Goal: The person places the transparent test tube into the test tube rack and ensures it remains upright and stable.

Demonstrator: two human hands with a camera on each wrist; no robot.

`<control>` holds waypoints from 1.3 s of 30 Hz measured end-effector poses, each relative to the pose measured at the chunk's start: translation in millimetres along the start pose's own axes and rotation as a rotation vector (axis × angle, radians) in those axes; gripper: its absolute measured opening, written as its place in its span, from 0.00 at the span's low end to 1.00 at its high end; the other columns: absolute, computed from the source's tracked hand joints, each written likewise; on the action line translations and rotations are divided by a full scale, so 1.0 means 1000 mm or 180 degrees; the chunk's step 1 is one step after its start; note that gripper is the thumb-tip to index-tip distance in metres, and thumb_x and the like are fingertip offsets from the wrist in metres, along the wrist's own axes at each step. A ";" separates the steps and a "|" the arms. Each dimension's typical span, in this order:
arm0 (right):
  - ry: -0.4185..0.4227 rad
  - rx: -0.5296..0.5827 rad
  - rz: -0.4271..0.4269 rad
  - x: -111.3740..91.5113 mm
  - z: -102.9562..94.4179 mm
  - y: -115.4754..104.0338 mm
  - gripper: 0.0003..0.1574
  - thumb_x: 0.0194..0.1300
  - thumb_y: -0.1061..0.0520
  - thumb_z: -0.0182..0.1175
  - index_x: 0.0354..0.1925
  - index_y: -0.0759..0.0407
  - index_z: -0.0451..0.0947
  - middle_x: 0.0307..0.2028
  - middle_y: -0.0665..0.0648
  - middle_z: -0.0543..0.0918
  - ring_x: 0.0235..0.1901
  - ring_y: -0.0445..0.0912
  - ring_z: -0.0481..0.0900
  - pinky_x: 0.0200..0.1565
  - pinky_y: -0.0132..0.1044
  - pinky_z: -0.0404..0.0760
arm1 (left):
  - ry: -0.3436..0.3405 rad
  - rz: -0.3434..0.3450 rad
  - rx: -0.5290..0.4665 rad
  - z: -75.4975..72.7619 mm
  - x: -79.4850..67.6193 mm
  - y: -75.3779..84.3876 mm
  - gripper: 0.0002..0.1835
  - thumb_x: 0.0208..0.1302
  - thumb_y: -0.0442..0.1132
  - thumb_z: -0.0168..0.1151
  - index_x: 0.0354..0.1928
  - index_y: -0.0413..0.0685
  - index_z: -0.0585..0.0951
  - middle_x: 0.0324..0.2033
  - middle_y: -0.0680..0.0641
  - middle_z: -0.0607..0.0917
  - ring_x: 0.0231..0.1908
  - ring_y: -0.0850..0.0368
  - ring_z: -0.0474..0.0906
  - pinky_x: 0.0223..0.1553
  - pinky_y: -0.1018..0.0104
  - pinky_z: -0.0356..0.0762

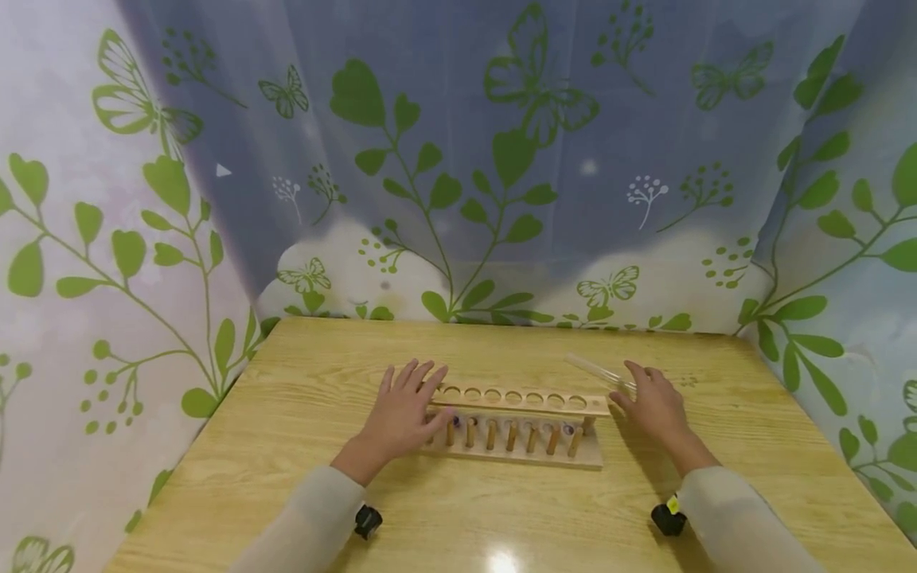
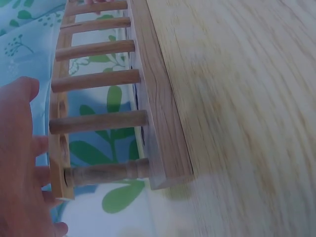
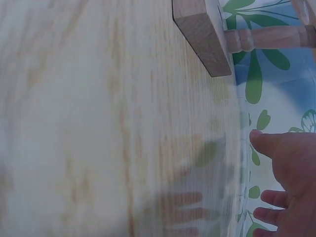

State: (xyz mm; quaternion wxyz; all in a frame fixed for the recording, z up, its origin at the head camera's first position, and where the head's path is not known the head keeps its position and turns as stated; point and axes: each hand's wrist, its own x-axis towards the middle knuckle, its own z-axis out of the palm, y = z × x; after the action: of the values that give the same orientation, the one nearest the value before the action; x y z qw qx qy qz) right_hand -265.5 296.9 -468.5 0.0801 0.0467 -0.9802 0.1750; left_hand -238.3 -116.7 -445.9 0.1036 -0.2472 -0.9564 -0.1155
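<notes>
Left grip (image 1: 404, 407) is spread at nine o'clock on the rack (image 1: 523, 458); right grip (image 1: 653, 403) spread too, clear tube (image 1: 598, 368) at its ten!

We see a yellowish, wood-grained table (image 1: 286, 398) with a bright patch of light (image 1: 501, 560) on its near part, and directly on it a wooden rack (image 1: 512, 436) stands upright on its long flat base, while slender, clear tube-like ware (image 1: 596, 370), whose count we cannot make out, lies behind the rack's right end.
</notes>
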 end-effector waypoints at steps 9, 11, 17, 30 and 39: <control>-0.0034 -0.0119 -0.0006 0.008 0.001 -0.001 0.43 0.67 0.49 0.61 0.70 0.69 0.57 0.61 0.80 0.64 0.55 0.74 0.68 0.48 0.68 0.71 | -0.0013 0.0159 -0.0036 0.003 0.000 0.006 0.35 0.70 0.61 0.50 0.73 0.52 0.63 0.66 0.41 0.69 0.68 0.41 0.60 0.68 0.37 0.48; -0.0044 -0.0146 -0.0007 0.011 0.000 -0.001 0.43 0.67 0.49 0.61 0.70 0.69 0.58 0.60 0.80 0.65 0.55 0.74 0.68 0.48 0.67 0.71 | -0.0009 0.0168 -0.0036 0.002 0.001 0.006 0.36 0.70 0.61 0.50 0.73 0.52 0.63 0.66 0.41 0.69 0.68 0.41 0.61 0.68 0.37 0.49; -0.0072 -0.0231 0.0025 0.015 0.001 0.001 0.41 0.66 0.49 0.63 0.68 0.69 0.61 0.59 0.79 0.68 0.53 0.72 0.71 0.46 0.65 0.74 | -0.0027 0.0223 0.0034 0.004 0.005 0.008 0.37 0.70 0.64 0.47 0.73 0.53 0.63 0.65 0.42 0.70 0.68 0.42 0.61 0.69 0.40 0.50; -0.0166 -0.0290 0.0002 0.020 0.006 0.004 0.36 0.68 0.50 0.61 0.65 0.70 0.65 0.56 0.78 0.70 0.52 0.72 0.72 0.45 0.64 0.75 | 0.0115 0.0307 0.0197 0.013 0.006 0.010 0.37 0.71 0.62 0.48 0.72 0.45 0.64 0.60 0.43 0.74 0.62 0.46 0.69 0.66 0.44 0.59; -0.0324 -0.0363 0.0035 0.030 0.010 0.003 0.35 0.68 0.50 0.60 0.66 0.69 0.65 0.56 0.77 0.72 0.51 0.70 0.73 0.45 0.63 0.75 | 0.0306 0.0364 0.0249 0.017 0.006 0.009 0.34 0.71 0.60 0.49 0.70 0.44 0.67 0.57 0.43 0.76 0.58 0.46 0.72 0.63 0.46 0.63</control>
State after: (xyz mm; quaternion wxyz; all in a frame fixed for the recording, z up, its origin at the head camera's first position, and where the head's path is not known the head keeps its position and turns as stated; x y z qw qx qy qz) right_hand -297.2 294.5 -474.1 0.0317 0.0455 -0.9916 0.1167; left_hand -241.4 -101.3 -458.7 0.1654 -0.2913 -0.9385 -0.0837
